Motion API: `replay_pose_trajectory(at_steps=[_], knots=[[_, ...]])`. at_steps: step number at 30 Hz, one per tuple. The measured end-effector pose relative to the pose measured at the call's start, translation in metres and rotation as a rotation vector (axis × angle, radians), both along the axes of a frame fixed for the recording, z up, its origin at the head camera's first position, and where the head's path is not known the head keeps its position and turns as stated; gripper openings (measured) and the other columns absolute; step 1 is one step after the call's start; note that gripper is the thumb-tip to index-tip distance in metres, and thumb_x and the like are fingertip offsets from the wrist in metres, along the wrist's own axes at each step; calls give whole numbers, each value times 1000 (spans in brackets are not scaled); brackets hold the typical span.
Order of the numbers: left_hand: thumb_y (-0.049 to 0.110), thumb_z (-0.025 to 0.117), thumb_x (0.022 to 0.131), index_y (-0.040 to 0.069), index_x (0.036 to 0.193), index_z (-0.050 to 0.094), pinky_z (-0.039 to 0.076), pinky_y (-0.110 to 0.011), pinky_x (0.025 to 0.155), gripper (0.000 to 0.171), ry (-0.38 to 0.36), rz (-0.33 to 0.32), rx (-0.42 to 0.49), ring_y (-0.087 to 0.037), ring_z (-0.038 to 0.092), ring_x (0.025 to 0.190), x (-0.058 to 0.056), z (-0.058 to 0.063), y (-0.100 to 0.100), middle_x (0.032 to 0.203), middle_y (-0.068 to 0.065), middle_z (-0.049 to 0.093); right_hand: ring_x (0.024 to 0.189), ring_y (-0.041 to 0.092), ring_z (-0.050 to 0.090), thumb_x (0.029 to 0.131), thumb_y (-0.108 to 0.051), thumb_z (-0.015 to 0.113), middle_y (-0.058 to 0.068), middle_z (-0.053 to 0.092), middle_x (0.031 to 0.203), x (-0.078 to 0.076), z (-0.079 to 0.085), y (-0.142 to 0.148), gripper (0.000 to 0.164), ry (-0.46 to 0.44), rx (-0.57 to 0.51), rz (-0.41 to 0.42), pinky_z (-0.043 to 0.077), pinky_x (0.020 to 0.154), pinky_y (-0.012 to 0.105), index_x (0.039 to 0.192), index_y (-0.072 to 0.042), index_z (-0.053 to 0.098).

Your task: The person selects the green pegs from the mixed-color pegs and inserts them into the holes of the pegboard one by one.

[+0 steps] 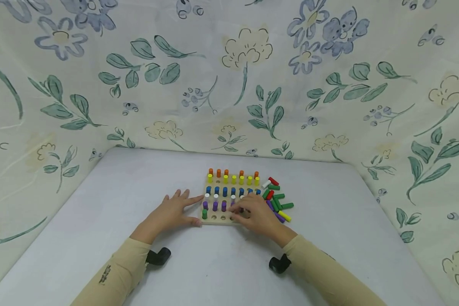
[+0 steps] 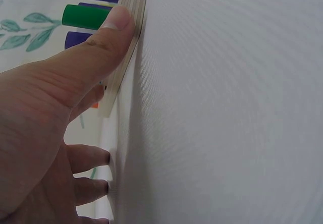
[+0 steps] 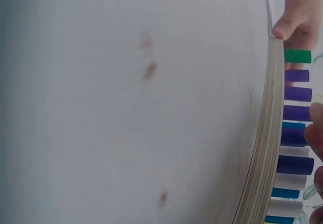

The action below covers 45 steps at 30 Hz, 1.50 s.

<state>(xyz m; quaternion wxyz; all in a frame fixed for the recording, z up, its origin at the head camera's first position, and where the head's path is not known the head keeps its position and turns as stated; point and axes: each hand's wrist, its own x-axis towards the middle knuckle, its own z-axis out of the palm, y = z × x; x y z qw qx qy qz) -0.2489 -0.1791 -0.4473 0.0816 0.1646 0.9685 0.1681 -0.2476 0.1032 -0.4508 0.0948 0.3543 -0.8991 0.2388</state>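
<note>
A wooden peg board [image 1: 214,222] lies on the table, with rows of orange, yellow, blue, white and purple pegs standing in it. One green peg [image 1: 204,214] stands at its near left corner, beside uncovered holes. At the left edge, my left hand [image 1: 167,214] touches the board with extended thumb and index finger; the left wrist view shows the thumb [image 2: 108,32] against the edge by the green peg. My right hand [image 1: 258,212] is over the near right part, its fingertips [image 3: 315,114] at the tops of purple pegs [image 3: 297,113]. Whether it pinches one, I cannot tell.
Loose green, red, purple, white and yellow pegs [image 1: 287,205] lie scattered right of the board. The white table [image 1: 80,221] extends around it, and a floral curtain [image 1: 214,85] hangs behind. Black wrist mounts [image 1: 279,264] sit below both wrists.
</note>
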Motion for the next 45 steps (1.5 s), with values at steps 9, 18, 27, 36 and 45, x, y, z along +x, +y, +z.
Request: replay_pose_trajectory(at_steps=[9,18,27,36,45], knots=[[68,65,67,30,141,40,7,-67,105,87,-2,2,0,-50,11,135,-1,-1,0,148,-26,24,81,8,46,85,-36,66,-25,58,82,0,-1,8,14,-11,33,-48,37,76,26,98,-31,71],[69,64,66,31,141,40,7,-67,105,88,-3,5,-6,-49,12,135,-1,-2,0,148,-25,24,84,6,46,85,-35,67,-25,61,85,0,-3,16,15,-56,11,-67,39,80,28,99,-30,71],[69,64,67,31,142,39,6,-67,105,87,-7,-2,-1,-50,10,136,-2,-2,-2,148,-26,23,78,4,42,85,-31,68,-25,59,82,2,-3,25,14,-10,-4,-59,37,75,28,98,-30,71],[69,64,66,30,141,40,6,-67,105,88,-9,1,6,-50,11,135,-1,-1,-1,148,-26,23,80,9,46,85,-32,67,-21,61,83,2,-5,30,13,-8,16,-57,38,78,30,97,-28,71],[68,64,67,29,141,40,7,-67,105,87,-8,0,3,-50,11,135,0,0,0,148,-26,24,82,7,45,84,-33,69,-24,58,81,5,-5,37,15,-26,11,-94,38,79,31,98,-29,70]])
